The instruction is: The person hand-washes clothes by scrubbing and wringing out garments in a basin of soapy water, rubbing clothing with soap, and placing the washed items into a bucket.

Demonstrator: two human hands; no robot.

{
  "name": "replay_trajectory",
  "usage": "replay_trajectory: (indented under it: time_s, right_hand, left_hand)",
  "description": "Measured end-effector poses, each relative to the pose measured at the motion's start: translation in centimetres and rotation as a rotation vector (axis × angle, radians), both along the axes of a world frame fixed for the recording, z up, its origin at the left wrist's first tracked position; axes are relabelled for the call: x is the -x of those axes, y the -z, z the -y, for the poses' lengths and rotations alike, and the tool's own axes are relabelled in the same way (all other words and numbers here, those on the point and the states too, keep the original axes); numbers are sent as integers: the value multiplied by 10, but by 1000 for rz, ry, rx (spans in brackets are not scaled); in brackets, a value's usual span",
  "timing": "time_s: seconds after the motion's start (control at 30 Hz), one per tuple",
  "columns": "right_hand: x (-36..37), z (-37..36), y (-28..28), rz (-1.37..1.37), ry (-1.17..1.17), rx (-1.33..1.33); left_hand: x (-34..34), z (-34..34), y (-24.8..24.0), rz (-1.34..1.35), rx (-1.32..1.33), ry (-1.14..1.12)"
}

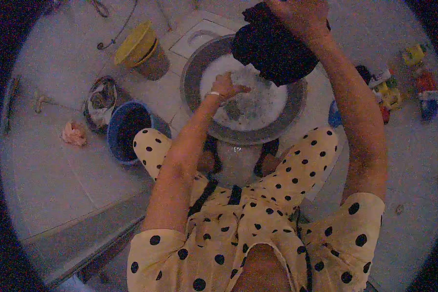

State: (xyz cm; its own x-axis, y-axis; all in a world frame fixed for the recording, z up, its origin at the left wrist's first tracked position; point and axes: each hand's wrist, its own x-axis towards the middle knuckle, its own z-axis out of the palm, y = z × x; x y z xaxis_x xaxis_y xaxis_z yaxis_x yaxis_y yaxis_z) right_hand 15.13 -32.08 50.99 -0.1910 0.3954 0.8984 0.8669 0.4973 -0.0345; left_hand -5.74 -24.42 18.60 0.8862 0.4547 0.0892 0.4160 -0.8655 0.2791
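Note:
A wide grey basin (295,104) stands on the floor in front of me, holding cloudy water topped with white suds (265,104). Over its left half reaches my left hand (224,88), thumb spread from the fingers and nothing in its grip. Whether its fingertips touch the suds is hard to tell. A bunched black cloth (277,51) hangs above the basin's far right side. Its upper edge is in my right hand (304,22), whose fingers are partly hidden at the top of the view.
Left of the basin are a blue bucket (113,131), a round container with cloth inside (102,100), a pink crumpled item (74,133) and a grey bucket (156,63) with a yellow basin (137,44) on it. Several colourful packages (388,92) lie at right. A squat toilet (192,41) is behind.

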Motion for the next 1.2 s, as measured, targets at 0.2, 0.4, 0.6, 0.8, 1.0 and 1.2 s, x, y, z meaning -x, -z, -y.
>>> replay_trajectory:
  time_s: [0.2, 0.4, 0.6, 0.8, 1.0, 1.2]
  right_hand:
    - [-37, 0, -14, 25, 148, -177]
    - [-28, 19, -31, -896, -224, 189]
    - [-45, 30, -12, -1538, -344, 330]
    - [-97, 14, 63, -1633, -588, 428]
    - [-82, 24, 65, -1633, -784, 497]
    - [-36, 47, 17, -1102, -987, 463]
  left_hand:
    - [-102, 42, -38, 419, -114, -616]
    - [-121, 29, -82, 268, 259, -581]
    - [-102, 75, -107, 1338, 1718, -299]
    - [-97, 101, -148, 1538, 1871, -29]
    - [-73, 97, -129, 1323, 1359, -129]
    - [-79, 101, -154, 1559, 2203, 55]
